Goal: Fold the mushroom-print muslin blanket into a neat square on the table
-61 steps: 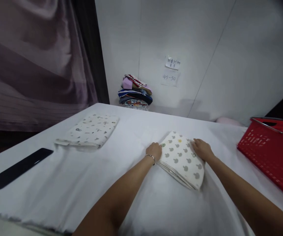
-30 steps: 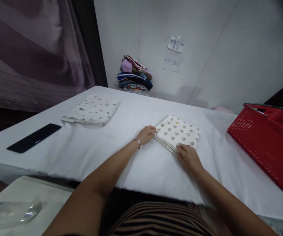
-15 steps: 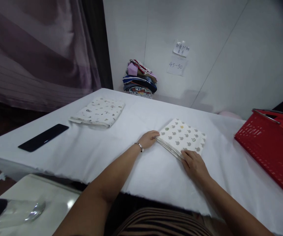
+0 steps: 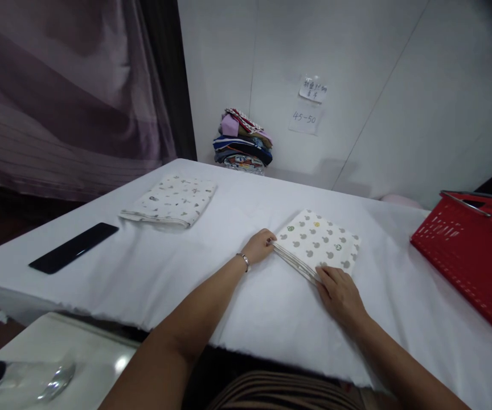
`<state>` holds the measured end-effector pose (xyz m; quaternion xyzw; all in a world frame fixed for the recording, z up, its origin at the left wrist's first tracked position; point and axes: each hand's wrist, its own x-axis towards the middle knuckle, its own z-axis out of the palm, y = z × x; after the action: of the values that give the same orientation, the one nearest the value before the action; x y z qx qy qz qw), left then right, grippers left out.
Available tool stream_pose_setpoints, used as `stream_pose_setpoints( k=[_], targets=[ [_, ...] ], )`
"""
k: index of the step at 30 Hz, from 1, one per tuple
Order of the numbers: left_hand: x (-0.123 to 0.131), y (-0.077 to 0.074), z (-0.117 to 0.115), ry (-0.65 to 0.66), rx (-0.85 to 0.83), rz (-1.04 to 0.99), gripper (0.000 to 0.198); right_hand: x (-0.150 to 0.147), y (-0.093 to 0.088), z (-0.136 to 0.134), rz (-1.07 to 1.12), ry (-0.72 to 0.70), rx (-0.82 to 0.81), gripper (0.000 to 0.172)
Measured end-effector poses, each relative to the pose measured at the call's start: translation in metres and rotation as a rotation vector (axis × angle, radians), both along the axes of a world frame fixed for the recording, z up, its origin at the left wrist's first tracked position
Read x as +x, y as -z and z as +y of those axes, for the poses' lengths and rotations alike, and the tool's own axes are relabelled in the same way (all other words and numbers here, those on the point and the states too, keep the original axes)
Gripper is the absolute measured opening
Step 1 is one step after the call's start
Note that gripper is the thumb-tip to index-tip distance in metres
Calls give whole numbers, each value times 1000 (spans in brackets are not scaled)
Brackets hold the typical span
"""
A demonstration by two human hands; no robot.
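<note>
A folded white cloth (image 4: 314, 242) with grey apple-like prints and a few green and yellow ones lies on the white-covered table (image 4: 177, 273). At its left corner, my left hand (image 4: 260, 246) pinches the layered edge. My right hand (image 4: 340, 291) grips the near corner, fingers on top and thumb out of sight below. Several layers show along the edge between both hands. Farther left rests another folded white cloth (image 4: 175, 199) with small scattered prints, apart from my hands.
A black phone-like slab (image 4: 75, 246) lies at the table's left. The red basket (image 4: 472, 256) stands at the right edge. Folded fabrics (image 4: 242, 142) are stacked by the wall under paper signs (image 4: 304, 118). A clear bottle (image 4: 32, 378) lies on a white surface (image 4: 87, 341) at lower left.
The whole view has shifted slightly, so things appear a little lower. Both hands keep their hold on the apple-print cloth, which looks unchanged.
</note>
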<state>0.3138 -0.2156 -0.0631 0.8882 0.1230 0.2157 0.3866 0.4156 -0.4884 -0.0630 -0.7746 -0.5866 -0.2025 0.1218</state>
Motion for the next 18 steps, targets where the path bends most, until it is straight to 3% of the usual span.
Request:
stream_pose_setpoints(
  k=[8,15,18],
  targets=[
    [8,-1,-5,-182,66,-19,16,1,10,-4,42,-37,94,35],
    [3,2,2,-147,45,14,18,-3,12,-4,48,-40,94,42],
    [6,-4,2,-117,76,32,25,-6,12,-3,40,-15,70,45]
  ],
)
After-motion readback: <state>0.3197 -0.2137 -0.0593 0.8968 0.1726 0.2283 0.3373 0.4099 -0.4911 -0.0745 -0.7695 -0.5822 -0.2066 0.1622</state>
